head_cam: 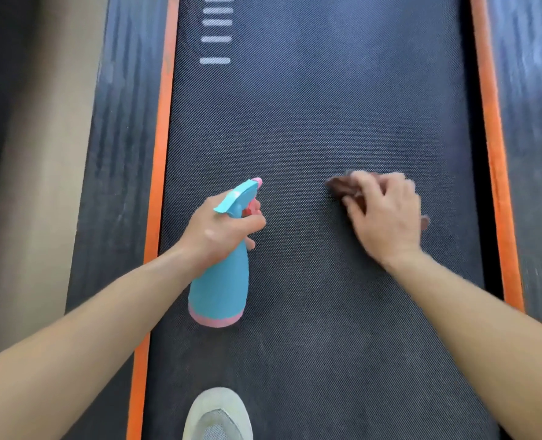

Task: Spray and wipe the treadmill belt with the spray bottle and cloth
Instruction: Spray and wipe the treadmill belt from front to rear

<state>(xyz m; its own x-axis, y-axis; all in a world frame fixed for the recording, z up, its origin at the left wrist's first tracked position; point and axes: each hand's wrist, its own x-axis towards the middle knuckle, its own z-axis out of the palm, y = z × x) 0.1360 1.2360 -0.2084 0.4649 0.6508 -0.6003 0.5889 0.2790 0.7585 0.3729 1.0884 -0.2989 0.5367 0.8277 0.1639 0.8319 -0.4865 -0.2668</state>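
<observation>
Belt: the treadmill belt (326, 106) was dark, flat and long, with a fine dotted weave.
Edging: an orange strip (161, 154) ran along the left edge and another along the right, with dark ribbed side rails (120, 122) beyond them.
Markings: five short white bars (216, 39) lay in a column near the far left of the belt.
Spray bottle: the spray bottle (222, 290) was teal plastic with a tapered body, a pink base band and a pink nozzle tip. It stood over the belt's left half, near the left edge, nozzle toward the far end. Contact between base and belt could not be told.
Left grip: the left grip (218, 230) was clenched round the bottle's neck below the trigger head, the forearm entering from the near left corner.
Cloth: the cloth (342, 187) was brown, soft, crumpled and blurred. It lay on the belt's right half, mostly under the hand.
Right grip: the right grip (387, 217) was palm down, fingers curled over the cloth and grasping it against the belt, the forearm entering from the near right corner.
Shoe: a pale mesh shoe (217, 417) toe rested at the belt's near edge.
</observation>
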